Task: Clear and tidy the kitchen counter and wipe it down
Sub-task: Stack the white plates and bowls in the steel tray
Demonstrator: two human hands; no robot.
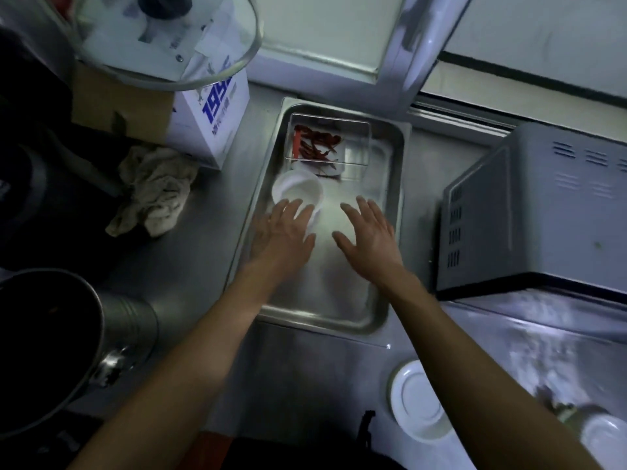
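Far left, approx 8 o'clock: big metal pot, dark inside, handle toward the counter. At 11 o'clock a glass lid sits up top over a cardboard box and a white carton w/ blue print. Below the carton, approx 9 o'clock, a crumpled beige rag lies on the steel counter, apart from both hands.

Centre: steel tray on the counter, long side running 12 to 6. In its far end, 12 o'clock, a clear plastic box w/ red dried chillies inside. Just nearer, at the tray's left side, a white bowl.

Left hand is over the tray's left edge, fingers straight and spread apart, fingertips on the bowl's near rim; touching, not curled round it. Right hand is over the tray's middle, fingers also straight and fanned apart, holding nothing; can't tell if the palm touches the tray floor. Bowl is at approx 10 o'clock from the right hand, not touching it.

Right: grey microwave at 3 o'clock, vented side facing the tray. At 5 o'clock a white plate near the counter's front edge, w/ a sink beyond it and another white dish, blurred, at the frame corner.
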